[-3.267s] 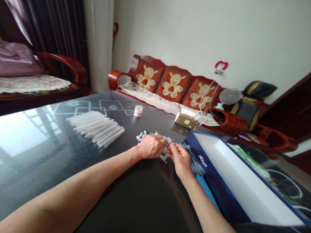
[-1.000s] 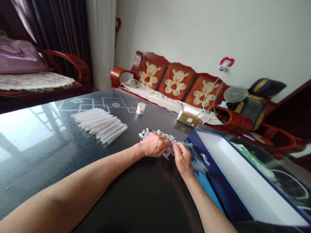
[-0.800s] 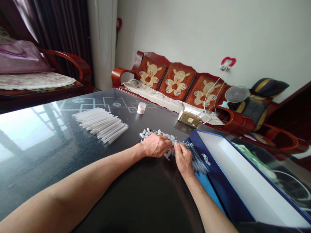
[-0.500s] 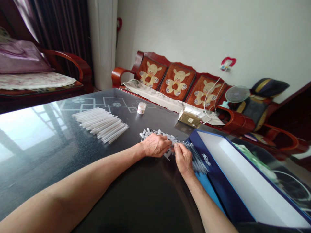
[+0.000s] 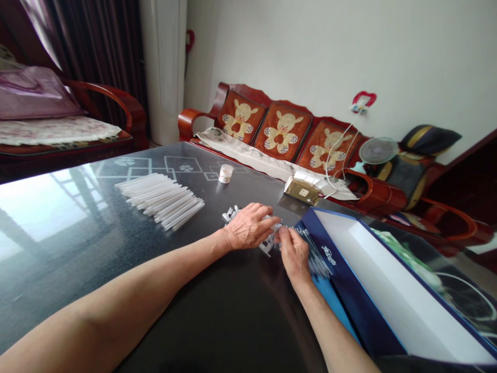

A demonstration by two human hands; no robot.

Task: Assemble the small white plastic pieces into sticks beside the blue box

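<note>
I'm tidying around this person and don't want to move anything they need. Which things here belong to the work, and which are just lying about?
Work: left hand; right hand; small white plastic pieces; white plastic tubes, likely; dark blue box, likely.

Lying about: small white jar; gold foil packet; electric fan.

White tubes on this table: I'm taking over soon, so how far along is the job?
Looks done: the white tubes lie in a neat stack, and a blurred row of small pieces lies against the blue box. In hand: the right hand pinches at that row, and the left hand covers a loose heap of small pieces. Left: that heap.
</note>
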